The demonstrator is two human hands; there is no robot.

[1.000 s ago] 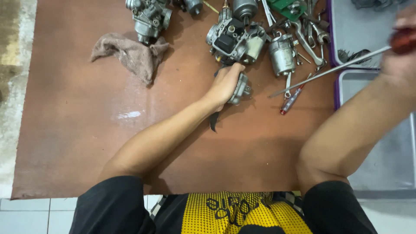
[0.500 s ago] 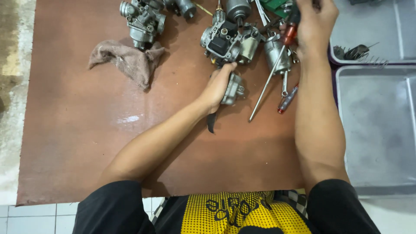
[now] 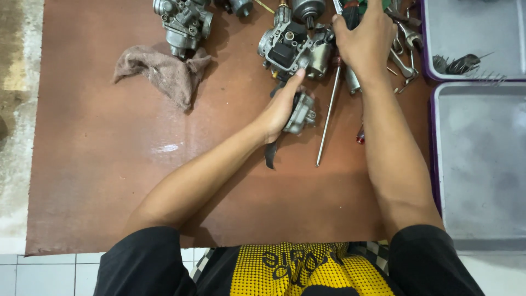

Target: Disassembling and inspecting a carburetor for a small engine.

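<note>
1. The left hand (image 3: 276,112) closes its grip around a small grey metal carburettor body (image 3: 301,112), pinned low on the brown tabletop (image 3: 109,181), with the thumb stretched up towards a larger silver-and-black carburettor (image 3: 290,46) just above.
2. The right hand (image 3: 364,41) lies over a pile of metal tools at the far edge. Its grip appears to close on a dark handle there, but I cannot tell for sure what it holds.
3. A long thin steel screwdriver shaft (image 3: 329,118) lies just right of the held part.
4. To do this well, I judge the left hand should keep the part pressed flat, so it cannot twist when a tool meets it.
5. No packages, labels or signs show. Two grey plastic trays with purple rims (image 3: 435,137) sit at the right. A crumpled beige rag (image 3: 164,74) lies at the upper left.
</note>
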